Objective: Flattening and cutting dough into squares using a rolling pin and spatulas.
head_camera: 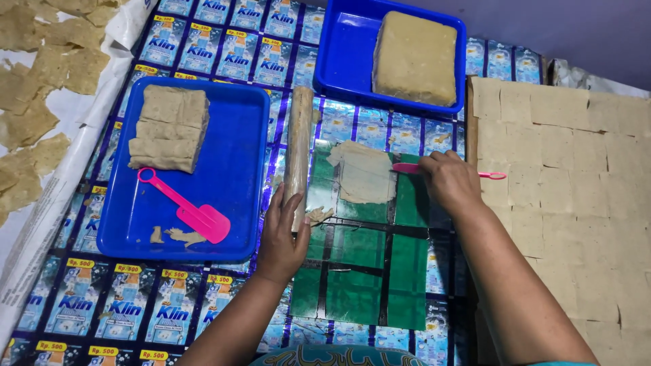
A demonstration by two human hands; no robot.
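While the left hand point(281, 237) grips the lower end of a dough-coated rolling pin point(298, 146) standing along the left edge of the green board point(366, 271), the right hand point(451, 181) closes around a pink scraper point(407, 167) held against a thin dough sheet point(363, 173) on that board. Left of the pin, a blue tray point(230, 169) carries stacked dough pieces point(169, 127) and a pink spatula point(186, 207). Behind the board, a second blue tray point(346, 54) holds a dough block point(415, 57). Cut squares point(576, 156) lie at right

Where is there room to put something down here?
The near tray is bare right of the pink scoop. The green board is bare nearer than the left hand. It is crowded around the flattened dough, roller and right hand.
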